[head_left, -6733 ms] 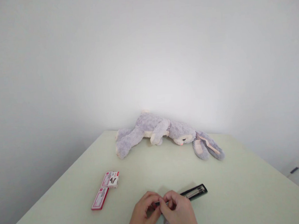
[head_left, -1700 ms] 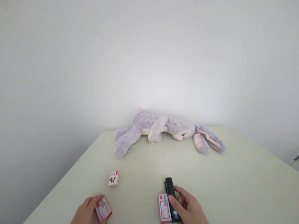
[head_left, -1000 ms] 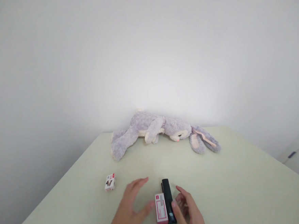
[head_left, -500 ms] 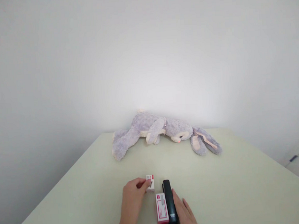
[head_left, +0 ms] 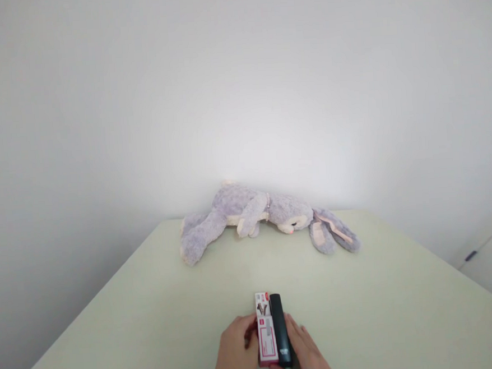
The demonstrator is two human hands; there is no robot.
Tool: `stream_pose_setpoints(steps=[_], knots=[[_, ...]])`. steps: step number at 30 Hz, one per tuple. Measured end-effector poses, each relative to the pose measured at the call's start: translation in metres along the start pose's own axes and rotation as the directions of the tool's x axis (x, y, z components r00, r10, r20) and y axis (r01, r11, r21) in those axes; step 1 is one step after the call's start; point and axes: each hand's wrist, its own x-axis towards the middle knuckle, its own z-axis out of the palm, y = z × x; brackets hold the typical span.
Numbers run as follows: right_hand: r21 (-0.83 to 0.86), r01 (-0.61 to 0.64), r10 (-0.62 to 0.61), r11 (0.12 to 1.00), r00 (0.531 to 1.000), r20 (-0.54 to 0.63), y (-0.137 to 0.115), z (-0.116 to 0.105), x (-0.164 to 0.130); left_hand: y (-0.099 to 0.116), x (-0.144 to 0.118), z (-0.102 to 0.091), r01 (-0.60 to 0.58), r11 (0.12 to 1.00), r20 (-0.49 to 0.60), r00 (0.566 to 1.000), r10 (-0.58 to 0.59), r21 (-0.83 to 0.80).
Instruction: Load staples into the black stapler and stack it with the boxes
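A black stapler lies lengthwise on the table. Against its left side is a pink-and-white box, and a small white-and-red box with a picture on top sits directly beyond that one, in line with it. My left hand has curled fingers pressed to the left side of the boxes, around where the two meet; its fingertips are partly hidden. Along the stapler's right side lie the fingers of my right hand, while its thumb rests at the near end of the pink-and-white box.
A grey plush rabbit lies on its side along the back of the pale green table, against the white wall. A small dark fitting shows on the pale surface at the far right.
My left hand has moved right, bringing the small box against the far end of the pink-and-white box and beside the stapler. My right hand keeps its hold. The view has shifted slightly.
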Motion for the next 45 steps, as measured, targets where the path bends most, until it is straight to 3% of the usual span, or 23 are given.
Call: stream_pose_setpoints(steps=[4,12,15,18,21,23,26,28,30,32,35,39,45], knots=[[0.021,-0.053,0.051,0.998,0.996,0.075,0.014,-0.048,0.002,0.021,0.022,0.033,0.000,0.996,0.073,0.997,0.007,-0.094],[0.047,-0.149,0.151,0.988,0.988,-0.039,0.087,-0.170,0.009,0.085,0.097,0.149,-0.046,0.997,0.211,0.976,0.058,-0.065],[0.017,-0.186,0.186,0.982,0.983,0.005,0.110,-0.194,0.013,0.100,0.112,0.175,-0.054,0.998,0.240,0.969,0.056,-0.015],[0.005,-0.193,0.192,0.981,0.981,0.040,0.123,-0.199,0.013,0.104,0.118,0.183,-0.079,0.997,0.258,0.964,0.071,0.022],[-0.013,-0.211,0.210,0.977,0.977,-0.042,0.123,-0.194,0.006,0.098,0.113,0.173,-0.118,0.991,0.234,0.967,0.101,0.059],[-0.036,-0.235,0.224,0.971,0.955,-0.192,0.115,-0.189,-0.003,0.089,0.101,0.153,-0.150,0.984,0.178,0.975,0.131,0.096],[-0.054,-0.258,0.200,0.965,0.848,-0.490,0.090,-0.174,-0.020,0.068,0.075,0.109,-0.200,0.966,0.094,0.978,0.186,0.165],[-0.071,-0.245,0.161,0.967,0.801,-0.577,0.067,-0.154,-0.026,0.045,0.055,0.076,-0.217,0.950,0.060,0.976,0.209,0.222],[-0.142,-0.142,0.067,0.980,0.897,-0.436,0.045,-0.125,-0.023,0.015,0.037,0.046,-0.228,0.904,0.033,0.972,0.231,0.362],[-0.223,-0.003,-0.042,0.975,0.980,-0.196,0.026,-0.092,-0.011,-0.017,0.024,0.024,-0.216,0.819,0.015,0.969,0.246,0.531],[-0.345,0.089,-0.080,0.934,0.996,0.042,0.007,-0.051,0.011,-0.055,0.011,0.005,-0.186,0.688,0.022,0.971,0.240,0.702],[-0.485,0.097,-0.089,0.869,0.995,0.040,0.003,-0.027,0.024,-0.070,0.005,0.000,-0.180,0.582,0.045,0.970,0.239,0.793],[-0.498,0.127,-0.162,0.858,0.986,-0.027,0.013,-0.025,0.024,-0.066,0.005,-0.001,-0.183,0.569,0.059,0.971,0.230,0.802]])
